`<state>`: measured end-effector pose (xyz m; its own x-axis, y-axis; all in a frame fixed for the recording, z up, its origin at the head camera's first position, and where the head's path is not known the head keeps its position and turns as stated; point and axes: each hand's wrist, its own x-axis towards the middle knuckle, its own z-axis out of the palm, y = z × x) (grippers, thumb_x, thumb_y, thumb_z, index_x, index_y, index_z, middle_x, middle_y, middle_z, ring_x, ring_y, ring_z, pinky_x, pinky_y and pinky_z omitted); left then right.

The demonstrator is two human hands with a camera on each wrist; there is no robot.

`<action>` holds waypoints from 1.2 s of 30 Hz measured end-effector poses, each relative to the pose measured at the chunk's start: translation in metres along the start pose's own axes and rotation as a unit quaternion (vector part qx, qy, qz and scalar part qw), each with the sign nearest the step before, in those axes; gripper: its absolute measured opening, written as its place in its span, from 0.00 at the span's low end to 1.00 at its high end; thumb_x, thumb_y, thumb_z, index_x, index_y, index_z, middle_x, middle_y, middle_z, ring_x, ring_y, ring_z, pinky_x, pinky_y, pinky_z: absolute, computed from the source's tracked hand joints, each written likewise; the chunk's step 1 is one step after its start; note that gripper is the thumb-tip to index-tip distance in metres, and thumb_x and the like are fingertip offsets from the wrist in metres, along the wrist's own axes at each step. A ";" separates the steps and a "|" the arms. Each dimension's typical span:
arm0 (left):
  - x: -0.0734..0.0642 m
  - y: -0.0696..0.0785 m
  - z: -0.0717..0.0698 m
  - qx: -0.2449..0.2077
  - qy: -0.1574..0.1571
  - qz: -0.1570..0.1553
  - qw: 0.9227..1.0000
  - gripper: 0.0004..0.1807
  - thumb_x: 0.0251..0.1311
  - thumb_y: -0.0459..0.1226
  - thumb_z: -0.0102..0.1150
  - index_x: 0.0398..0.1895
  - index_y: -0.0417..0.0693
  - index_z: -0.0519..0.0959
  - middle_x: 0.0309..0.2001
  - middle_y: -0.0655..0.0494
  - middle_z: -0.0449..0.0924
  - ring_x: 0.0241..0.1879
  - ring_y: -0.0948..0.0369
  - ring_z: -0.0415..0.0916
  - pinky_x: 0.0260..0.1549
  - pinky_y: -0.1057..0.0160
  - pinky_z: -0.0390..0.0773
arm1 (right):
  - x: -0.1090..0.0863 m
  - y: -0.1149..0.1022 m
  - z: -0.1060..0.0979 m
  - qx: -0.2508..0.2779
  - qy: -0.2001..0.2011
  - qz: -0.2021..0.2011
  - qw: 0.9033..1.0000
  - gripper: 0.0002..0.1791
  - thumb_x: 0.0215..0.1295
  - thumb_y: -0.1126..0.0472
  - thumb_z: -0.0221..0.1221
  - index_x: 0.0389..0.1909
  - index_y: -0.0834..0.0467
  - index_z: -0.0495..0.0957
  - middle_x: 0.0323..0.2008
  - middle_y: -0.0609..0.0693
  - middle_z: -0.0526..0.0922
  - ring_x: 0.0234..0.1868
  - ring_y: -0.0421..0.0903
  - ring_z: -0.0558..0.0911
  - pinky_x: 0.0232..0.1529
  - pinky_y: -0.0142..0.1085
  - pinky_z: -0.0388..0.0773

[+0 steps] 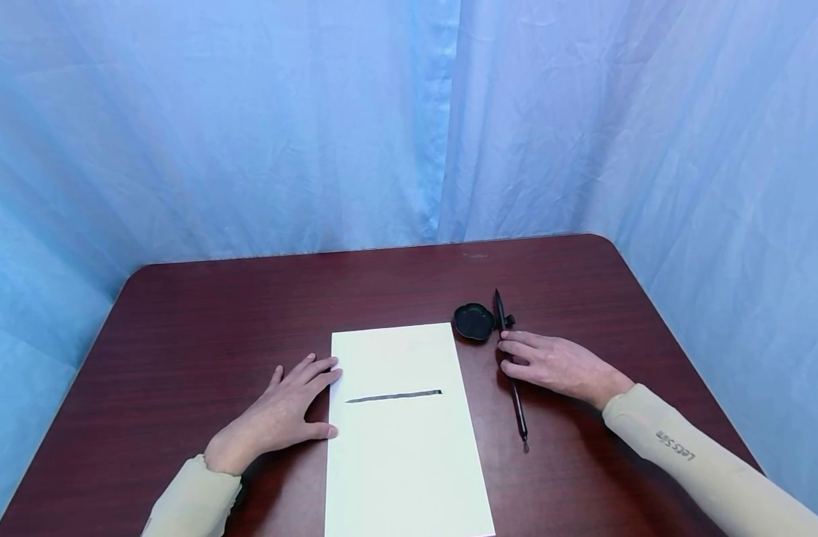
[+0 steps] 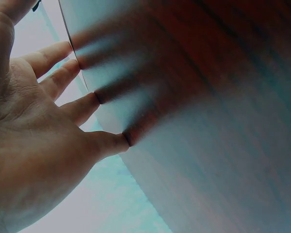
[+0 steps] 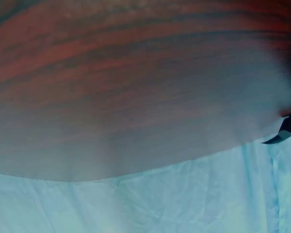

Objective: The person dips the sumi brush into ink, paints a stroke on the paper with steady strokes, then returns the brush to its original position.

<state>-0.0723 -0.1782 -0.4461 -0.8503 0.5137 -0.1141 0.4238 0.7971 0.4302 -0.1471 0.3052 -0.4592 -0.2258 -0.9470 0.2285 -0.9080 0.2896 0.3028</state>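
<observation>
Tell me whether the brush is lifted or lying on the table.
Lying flat on the table: the brush rests beside the ink dish, under the right hand.

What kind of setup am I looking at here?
Probably a curtained recording booth set up for brush writing: blue curtain on all sides, a dark wooden table, white paper bearing one ink stroke, brush and ink dish.

A staged recording booth rather than a lived-in room is indicated by the pale blue curtain (image 1: 409, 119) hung closely around a dark wood-grain bench (image 1: 200, 313), on which only a white paper sheet (image 1: 402, 447), a black brush (image 1: 512, 380) and a small ink dish (image 1: 473, 321) are laid.
</observation>
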 end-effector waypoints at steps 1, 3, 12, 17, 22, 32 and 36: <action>0.000 0.000 0.000 0.000 0.000 0.000 1.000 0.45 0.56 0.48 0.77 0.75 0.44 0.69 0.78 0.48 0.62 0.78 0.39 0.53 0.63 0.19 0.52 | 0.000 0.000 0.000 0.000 -0.001 -0.001 1.000 0.19 0.64 0.70 0.43 0.49 0.56 0.78 0.54 0.59 0.82 0.61 0.57 0.81 0.55 0.45 0.82; 0.000 0.000 0.000 0.000 -0.001 -0.001 1.000 0.46 0.56 0.48 0.77 0.75 0.44 0.69 0.78 0.48 0.62 0.78 0.39 0.53 0.63 0.19 0.52 | -0.001 0.000 0.000 0.002 -0.006 0.000 1.000 0.19 0.63 0.70 0.45 0.50 0.56 0.78 0.55 0.59 0.81 0.61 0.57 0.81 0.56 0.45 0.81; 0.001 -0.001 -0.002 -0.001 -0.004 0.001 1.000 0.47 0.54 0.49 0.78 0.76 0.44 0.69 0.77 0.47 0.62 0.78 0.38 0.53 0.62 0.19 0.52 | -0.004 -0.002 0.000 0.005 -0.007 0.008 1.000 0.21 0.65 0.70 0.43 0.52 0.56 0.79 0.56 0.58 0.81 0.62 0.57 0.80 0.56 0.46 0.81; 0.003 -0.001 -0.001 -0.003 -0.004 0.000 1.000 0.49 0.52 0.49 0.80 0.75 0.43 0.69 0.77 0.47 0.63 0.77 0.38 0.54 0.62 0.19 0.52 | -0.006 -0.004 -0.003 0.007 -0.012 0.013 1.000 0.24 0.70 0.71 0.40 0.56 0.57 0.79 0.58 0.57 0.81 0.63 0.57 0.79 0.59 0.47 0.80; 0.004 -0.001 -0.001 -0.001 -0.008 -0.013 1.000 0.49 0.50 0.48 0.81 0.75 0.44 0.69 0.77 0.47 0.63 0.78 0.39 0.53 0.62 0.19 0.52 | -0.008 -0.008 -0.007 0.016 -0.007 0.035 0.999 0.34 0.85 0.69 0.20 0.63 0.59 0.78 0.61 0.58 0.80 0.65 0.57 0.78 0.64 0.51 0.75; 0.003 0.000 -0.004 0.010 -0.010 -0.011 1.000 0.44 0.53 0.49 0.79 0.72 0.44 0.72 0.77 0.47 0.63 0.78 0.40 0.54 0.62 0.20 0.54 | -0.007 -0.018 -0.028 0.037 0.019 0.100 0.994 0.25 0.78 0.75 0.39 0.69 0.64 0.72 0.66 0.60 0.77 0.69 0.60 0.75 0.71 0.55 0.66; 0.002 0.000 -0.003 0.017 -0.001 -0.003 1.000 0.43 0.54 0.48 0.79 0.71 0.44 0.73 0.77 0.47 0.63 0.78 0.40 0.54 0.62 0.20 0.56 | -0.003 -0.021 -0.035 0.019 0.051 0.121 0.991 0.26 0.85 0.69 0.30 0.66 0.64 0.75 0.64 0.59 0.79 0.67 0.59 0.76 0.69 0.55 0.68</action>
